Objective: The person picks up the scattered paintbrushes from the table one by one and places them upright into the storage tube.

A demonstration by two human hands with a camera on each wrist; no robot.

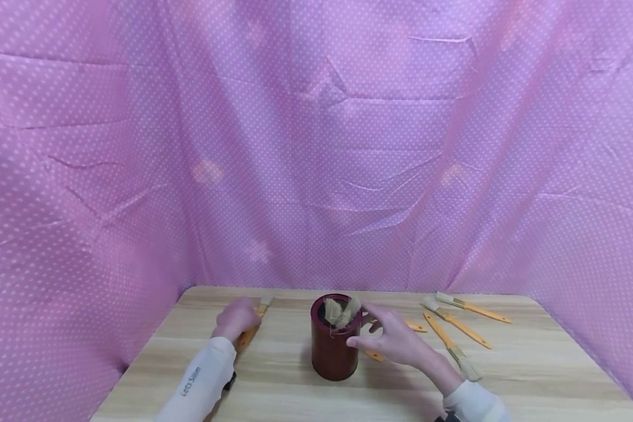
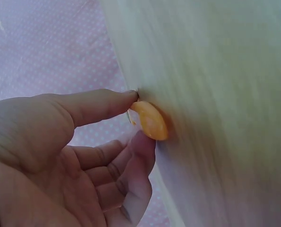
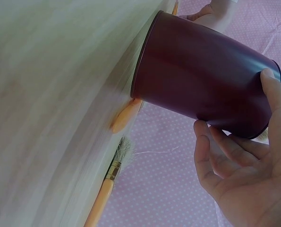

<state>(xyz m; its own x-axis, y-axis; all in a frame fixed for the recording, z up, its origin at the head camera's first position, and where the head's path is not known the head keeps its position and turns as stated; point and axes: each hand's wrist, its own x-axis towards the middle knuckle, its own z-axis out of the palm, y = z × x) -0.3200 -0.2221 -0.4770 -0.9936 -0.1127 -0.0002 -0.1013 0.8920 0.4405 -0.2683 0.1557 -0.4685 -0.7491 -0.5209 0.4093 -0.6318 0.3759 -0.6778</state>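
Note:
A dark red can (image 1: 334,354) stands upright on the wooden table, with pale bristles (image 1: 333,312) of paintbrushes poking out of its top. My right hand (image 1: 398,340) holds the can's right side near the rim; the right wrist view shows the thumb (image 3: 272,90) on one side and fingertips on the other. Off to the left, my left hand (image 1: 237,318) pinches a paintbrush (image 1: 248,338) whose bristles point to the back. In the left wrist view its orange handle (image 2: 152,122) lies between thumb and fingers, close to the tabletop.
Right of the can lie more orange-handled paintbrushes: one at the back right (image 1: 486,312), another beside it (image 1: 464,330), and one with bristles toward the front (image 1: 445,337). Handle ends (image 1: 374,355) show near my right hand. A pink dotted cloth (image 1: 316,176) surrounds the table.

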